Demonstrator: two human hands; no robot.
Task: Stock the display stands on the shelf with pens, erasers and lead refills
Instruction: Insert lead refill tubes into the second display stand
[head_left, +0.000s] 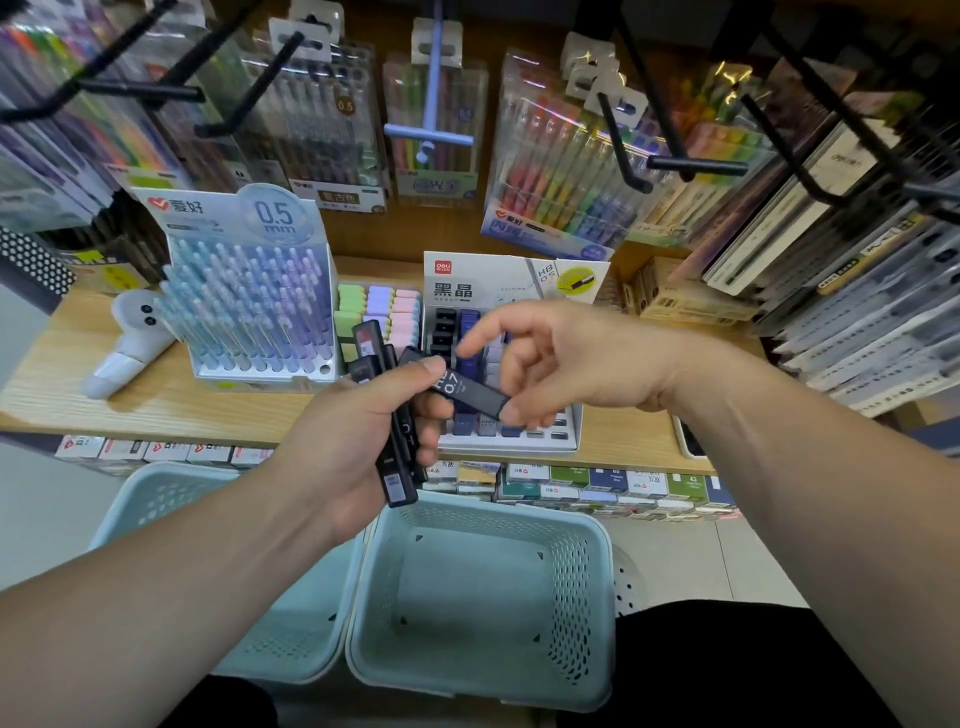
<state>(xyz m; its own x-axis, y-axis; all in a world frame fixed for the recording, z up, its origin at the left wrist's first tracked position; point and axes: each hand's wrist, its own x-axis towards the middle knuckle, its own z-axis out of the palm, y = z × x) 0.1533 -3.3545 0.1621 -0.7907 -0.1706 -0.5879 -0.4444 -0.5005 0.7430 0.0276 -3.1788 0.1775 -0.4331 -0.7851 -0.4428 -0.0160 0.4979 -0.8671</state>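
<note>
A wooden shelf (156, 400) carries a pen stand (249, 312), a tray of pastel erasers (379, 312) and a lead refill stand (509, 436), with two pale green baskets (483, 592) below. The left hand (358, 441) has its fingers wrapped around a bundle of black refill cases (397, 457). The right hand (561, 358) pinches one black case (467, 389) marked 0.7 between thumb and fingers, above the refill stand.
</note>
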